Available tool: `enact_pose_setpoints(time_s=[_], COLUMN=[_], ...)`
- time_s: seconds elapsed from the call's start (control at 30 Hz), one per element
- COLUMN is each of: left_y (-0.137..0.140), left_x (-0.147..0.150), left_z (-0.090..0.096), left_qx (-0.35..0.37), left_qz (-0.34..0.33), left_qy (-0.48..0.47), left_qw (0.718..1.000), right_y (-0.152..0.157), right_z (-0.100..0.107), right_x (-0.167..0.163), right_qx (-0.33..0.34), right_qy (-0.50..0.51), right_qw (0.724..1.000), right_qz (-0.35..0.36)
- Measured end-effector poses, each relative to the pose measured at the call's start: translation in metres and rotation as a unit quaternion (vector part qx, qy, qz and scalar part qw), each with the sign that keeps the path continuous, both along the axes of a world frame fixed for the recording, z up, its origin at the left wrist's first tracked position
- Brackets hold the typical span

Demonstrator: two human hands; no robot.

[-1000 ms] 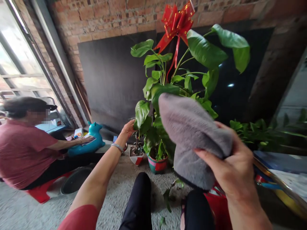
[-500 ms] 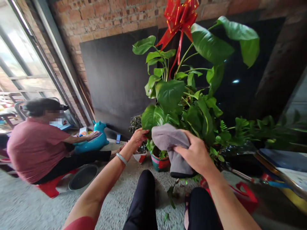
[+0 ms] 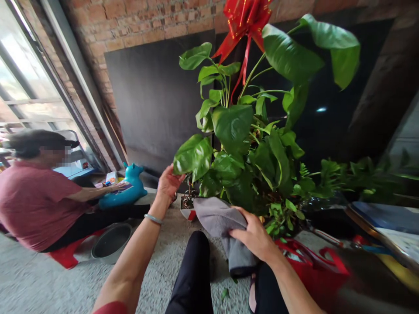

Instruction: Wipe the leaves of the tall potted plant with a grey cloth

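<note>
A tall potted plant [image 3: 232, 126] with broad green leaves rises in front of me, topped by a red ribbon bow [image 3: 247, 22]. My left hand [image 3: 169, 185], a pale bangle at its wrist, pinches the edge of a large glossy leaf [image 3: 193, 153] at the plant's lower left. In my right hand [image 3: 253, 231] a grey cloth [image 3: 221, 216] is gripped and hangs down over my knee, just below the leaves. The cloth hides the plant's pot.
On the left a person in a pink shirt [image 3: 36, 196] sits on a red stool [image 3: 67, 257], beside a dark basin [image 3: 112, 242] and a blue animal figure [image 3: 126, 192]. A small potted plant [image 3: 188, 207] stands ahead. A red bag [image 3: 314, 266] lies to the right.
My left hand has moved left and pulled the leaf outward with it. My right hand has lowered the cloth down and to the left, away from the leaf.
</note>
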State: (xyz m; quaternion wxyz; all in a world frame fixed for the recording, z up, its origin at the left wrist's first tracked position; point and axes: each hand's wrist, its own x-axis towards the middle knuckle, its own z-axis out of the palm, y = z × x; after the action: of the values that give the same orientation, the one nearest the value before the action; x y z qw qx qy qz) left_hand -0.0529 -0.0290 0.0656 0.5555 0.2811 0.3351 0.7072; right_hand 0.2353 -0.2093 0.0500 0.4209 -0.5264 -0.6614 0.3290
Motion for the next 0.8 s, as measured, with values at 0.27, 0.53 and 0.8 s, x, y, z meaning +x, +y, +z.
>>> enact_pose_setpoints(time_s=[0.27,0.53,0.8], left_y=[0.033,0.014,-0.003], left_x=[0.022,0.078,0.060], left_z=[-0.027,-0.050,-0.067], left_qx=[-0.204,-0.131,-0.134], left_qz=[-0.017,-0.114,-0.136], left_qy=[0.057,0.042,0.072], left_qw=[0.977,0.984,0.979], right_y=[-0.036,0.047,-0.004], right_z=[0.030,0.068,0.029], right_x=[0.022,-0.008,0.008], right_qx=[0.048,0.253,0.065], right_qy=[0.069,0.066,0.015], right_qw=[0.995,0.944,0.997], right_qz=[-0.060,-0.203,-0.048])
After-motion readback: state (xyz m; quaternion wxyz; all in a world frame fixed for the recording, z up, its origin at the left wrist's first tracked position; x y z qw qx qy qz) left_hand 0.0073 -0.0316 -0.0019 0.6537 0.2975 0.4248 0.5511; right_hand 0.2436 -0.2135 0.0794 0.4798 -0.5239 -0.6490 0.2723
